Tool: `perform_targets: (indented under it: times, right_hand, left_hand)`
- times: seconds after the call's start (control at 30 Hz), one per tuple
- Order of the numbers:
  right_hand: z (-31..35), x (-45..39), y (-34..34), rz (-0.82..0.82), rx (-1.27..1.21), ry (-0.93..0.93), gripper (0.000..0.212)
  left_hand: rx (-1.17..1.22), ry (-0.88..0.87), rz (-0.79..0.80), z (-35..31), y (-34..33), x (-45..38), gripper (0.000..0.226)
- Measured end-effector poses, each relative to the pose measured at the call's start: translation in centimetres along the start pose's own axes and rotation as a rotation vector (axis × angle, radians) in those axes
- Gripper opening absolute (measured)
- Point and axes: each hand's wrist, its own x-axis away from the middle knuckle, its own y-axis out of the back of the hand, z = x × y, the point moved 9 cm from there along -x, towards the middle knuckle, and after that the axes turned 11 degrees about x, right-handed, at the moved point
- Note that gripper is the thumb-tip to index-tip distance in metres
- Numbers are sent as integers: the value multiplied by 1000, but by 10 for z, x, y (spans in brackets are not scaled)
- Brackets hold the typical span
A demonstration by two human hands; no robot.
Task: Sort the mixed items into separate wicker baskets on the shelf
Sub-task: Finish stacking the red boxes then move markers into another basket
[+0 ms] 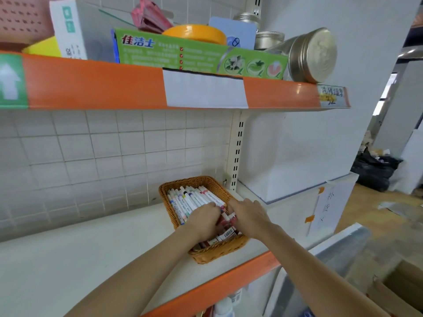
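A brown wicker basket (167,191) stands at the right end of the white shelf (80,248). It holds several white markers (185,197) at the back and small dark-red boxes (229,233) at the front. Both my hands are inside the basket. My left hand (203,219) lies over the markers and boxes with its fingers curled down among them. My right hand (248,215) rests at the basket's right rim, its fingers reaching in towards the boxes. What either hand holds is hidden under the fingers.
The upper orange-edged shelf (91,85) carries a green toothpaste carton (201,56), a white box (75,30), an orange tape roll (194,33) and metal tins (311,56). A white cabinet (297,202) stands right of the basket. A cardboard box (398,291) sits at lower right.
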Motion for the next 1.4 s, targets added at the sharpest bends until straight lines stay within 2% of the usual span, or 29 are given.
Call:
perform_targets:
  times: [0.13,0.23,0.43,0.67,0.87,1.13,1.27,1.4]
  right_hand:
    - [-4,7,14,-160,-205,-30,21]
    - [11,12,24,-237,-356,-2,22]
    - [69,20,39,-301,-490,122,24]
    - [164,28,49,-251,-625,295,26]
    - [265,39,66,-212,-633,394,27]
    - [427,74,100,-154,-681,538,23]
    - [491,88,118,-145,-699,595,23]
    - [541,97,138,-138,-705,657,26]
  left_hand:
    - [60,13,-161,1,30,13,30]
    - [221,76,-263,12,50,32,29]
    - [313,273,-393,48,77,99,34]
    - [296,442,-480,96,101,185,27]
    - [280,520,-536,144,127,273,40]
    - [303,596,-489,214,170,413,30]
    - [243,608,-437,237,191,468,27]
    - [187,651,-511,264,214,514,28]
